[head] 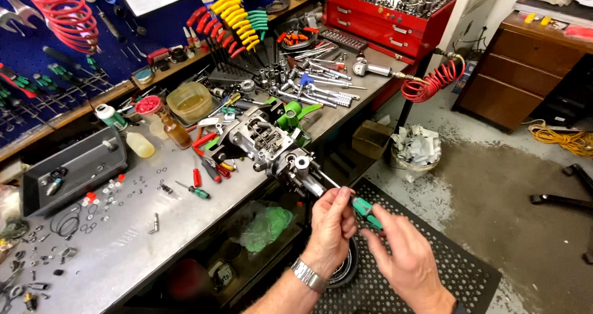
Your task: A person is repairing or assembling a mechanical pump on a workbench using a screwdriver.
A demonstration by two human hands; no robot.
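Screwdriver with a green handle sits between both hands at the front edge of the bench, its thin metal shaft running up and left to the metal assembly clamped at that edge; seen from the head camera, the workbench is a grey, worn surface strewn with small washers, o-rings and screws; a dark tray stands at its left, with a white squeeze bottle and a brown glass bottle just beyond it, and a cloudy plastic tub behind those; a blue pegboard rises at the back, hung with a red coiled hose and rows of red, yellow and green T-handle keys; loose sockets and wrenches crowd the far end beside a red tool chest; the floor is stained concrete with a black perforated mat under the hands and a wooden cabinet at the right; the left hand, with a metal watch at the wrist, pinches the shaft just ahead of the handle, fingers closed on it; the right hand grips the handle's rear from below and to the right, fingers curled round it; the two hands lie close together, both well in front of the assembly.
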